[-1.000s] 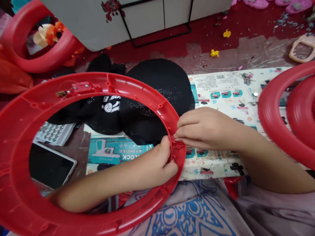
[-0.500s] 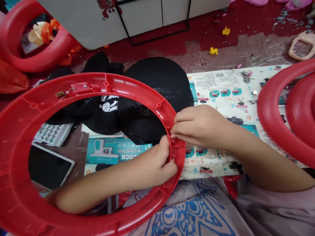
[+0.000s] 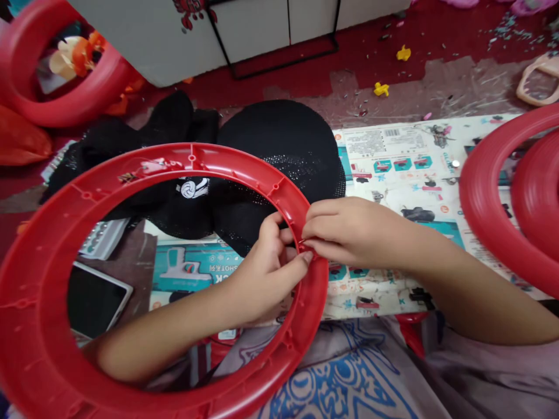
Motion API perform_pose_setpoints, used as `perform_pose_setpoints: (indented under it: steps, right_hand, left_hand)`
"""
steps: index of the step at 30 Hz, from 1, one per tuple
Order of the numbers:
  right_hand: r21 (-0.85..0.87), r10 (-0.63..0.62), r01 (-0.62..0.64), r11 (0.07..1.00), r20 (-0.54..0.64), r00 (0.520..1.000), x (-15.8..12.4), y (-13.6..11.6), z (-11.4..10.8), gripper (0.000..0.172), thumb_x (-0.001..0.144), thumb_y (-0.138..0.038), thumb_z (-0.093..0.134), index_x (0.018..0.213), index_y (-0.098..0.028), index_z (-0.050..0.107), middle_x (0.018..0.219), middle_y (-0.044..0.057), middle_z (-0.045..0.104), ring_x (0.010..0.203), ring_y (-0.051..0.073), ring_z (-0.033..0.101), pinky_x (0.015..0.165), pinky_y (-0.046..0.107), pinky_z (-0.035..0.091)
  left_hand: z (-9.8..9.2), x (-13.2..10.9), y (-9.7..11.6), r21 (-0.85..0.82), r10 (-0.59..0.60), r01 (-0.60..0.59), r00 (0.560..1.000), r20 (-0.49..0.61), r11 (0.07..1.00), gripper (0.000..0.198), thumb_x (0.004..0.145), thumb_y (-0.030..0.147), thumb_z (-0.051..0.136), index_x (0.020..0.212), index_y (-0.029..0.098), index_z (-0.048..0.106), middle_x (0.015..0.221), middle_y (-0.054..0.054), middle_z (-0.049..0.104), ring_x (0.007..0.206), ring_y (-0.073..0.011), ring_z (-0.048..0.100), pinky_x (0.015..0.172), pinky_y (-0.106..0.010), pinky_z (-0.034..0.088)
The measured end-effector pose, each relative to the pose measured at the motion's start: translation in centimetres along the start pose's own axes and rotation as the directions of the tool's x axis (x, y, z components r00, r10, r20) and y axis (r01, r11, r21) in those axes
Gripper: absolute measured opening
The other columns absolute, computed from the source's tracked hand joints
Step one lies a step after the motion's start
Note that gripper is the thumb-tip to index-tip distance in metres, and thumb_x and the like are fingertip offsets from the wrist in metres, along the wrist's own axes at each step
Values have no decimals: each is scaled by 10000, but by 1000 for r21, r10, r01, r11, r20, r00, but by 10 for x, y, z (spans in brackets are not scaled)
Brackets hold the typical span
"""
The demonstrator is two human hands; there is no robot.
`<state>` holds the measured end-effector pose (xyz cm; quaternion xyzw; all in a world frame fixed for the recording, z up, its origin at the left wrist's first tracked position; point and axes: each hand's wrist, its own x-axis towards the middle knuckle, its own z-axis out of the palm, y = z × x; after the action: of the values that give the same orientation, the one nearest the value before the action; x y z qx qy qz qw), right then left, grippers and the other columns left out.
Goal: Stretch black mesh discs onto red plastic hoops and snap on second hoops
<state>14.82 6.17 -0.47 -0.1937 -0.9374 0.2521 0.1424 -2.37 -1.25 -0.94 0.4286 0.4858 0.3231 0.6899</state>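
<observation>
A large red plastic ring (image 3: pixel 35 337) tilts across my lap, its hollow ribbed side towards me. My left arm passes through its opening, and my left hand (image 3: pixel 277 267) grips the right part of the inner rim, thumb on the hollow side. Close beside it, my right hand (image 3: pixel 345 230) pinches at the same stretch of the channel. A thin thing shows at those fingertips, too small to name. Inside the upper left of the channel sits a small red part (image 3: pixel 155 165) with fine wires and a brassy piece (image 3: pixel 127 178).
Behind the ring lies black fabric with mesh (image 3: pixel 283 137) on a printed cardboard sheet (image 3: pixel 393 139). More red rings (image 3: pixel 476 192) rest at the right, another red ring (image 3: pixel 17 52) at the upper left. A dark-screened device (image 3: pixel 94 299) shows through the opening. Yellow bits (image 3: pixel 381 89) litter the floor.
The ring has tilted, its upper edge dropping slightly. My left hand has shifted up along the inner rim, its thumb now beside my right fingertips. My right hand stays nearly in place.
</observation>
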Motion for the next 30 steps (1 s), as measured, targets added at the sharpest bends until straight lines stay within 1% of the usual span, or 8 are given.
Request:
perform_pose_setpoints:
  steps: [2, 6, 9, 14, 18, 21, 25, 30]
  right_hand:
    - [-8, -25, 25, 1000, 15, 1000, -1, -2, -4, 226, 898, -179, 481, 809, -121, 680, 801, 54, 643, 696, 129, 547, 609, 248, 372]
    - [-178, -11, 12, 984, 3, 1000, -4, -6, -13, 251, 903, -243, 502, 752, -147, 679, 797, 53, 637, 656, 134, 507, 561, 275, 275]
    - [-268, 67, -48, 962, 62, 996, -6, -6, -19, 266, 902, -280, 511, 736, -173, 690, 711, 35, 624, 630, 141, 487, 563, 289, 227]
    - [-189, 282, -260, 947, 100, 954, -5, -12, -19, 208, 876, -208, 508, 872, -196, 715, 720, 17, 632, 613, 129, 487, 553, 272, 239]
    - [-123, 123, -127, 984, -39, 992, -4, -16, -14, 221, 889, -156, 475, 876, -158, 695, 790, 34, 606, 647, 126, 478, 555, 257, 285]
    - [-121, 9, -26, 992, -139, 990, -4, -15, -10, 249, 918, -150, 447, 841, -144, 684, 790, 38, 591, 659, 126, 467, 572, 250, 319]
    - [-8, 43, -45, 999, -152, 987, -2, -8, -8, 195, 895, -153, 517, 812, -132, 692, 801, 35, 596, 671, 110, 496, 581, 227, 340]
    - [-11, 75, -77, 997, -114, 991, -1, -1, -6, 165, 865, -161, 570, 780, -135, 709, 742, 23, 574, 637, 104, 478, 564, 227, 302]
  left_hand:
    - [-3, 0, 0, 86, -7, 5, 1000, 23, 996, 414, 856, 138, 527, 1180, 227, 285, 1159, -59, 600, 769, -93, 638, 638, -197, 500]
    - [-8, 0, 2, 251, 31, -50, 997, 76, 967, 377, 870, 152, 499, 1187, 210, 303, 1177, -66, 581, 984, -151, 629, 785, -250, 510]
    - [-9, 1, 3, 372, 33, -50, 998, 52, 927, 307, 878, 189, 484, 1142, 184, 327, 1122, -71, 583, 1016, -175, 606, 839, -290, 497]
    - [-10, -1, 4, 540, 34, -41, 999, 23, 841, 346, 861, 193, 453, 1177, 163, 315, 1212, -125, 533, 1108, -231, 556, 931, -379, 462]
    - [-9, -5, 5, 569, -8, -33, 998, 70, 822, 449, 837, 178, 441, 1250, 155, 266, 1270, -156, 498, 1172, -270, 533, 956, -422, 454]
    - [-8, -8, 9, 587, -45, -33, 992, 117, 809, 498, 822, 174, 435, 1274, 145, 231, 1282, -175, 483, 1198, -287, 517, 965, -435, 450]
    - [-6, -9, 11, 586, -105, -12, 981, 165, 810, 466, 839, 220, 432, 1252, 137, 235, 1153, -164, 531, 1098, -295, 566, 834, -407, 498]
    - [-5, -9, 7, 457, -157, 47, 966, 207, 888, 420, 869, 246, 462, 1223, 180, 246, 884, -36, 560, 720, -169, 601, 573, -275, 472]
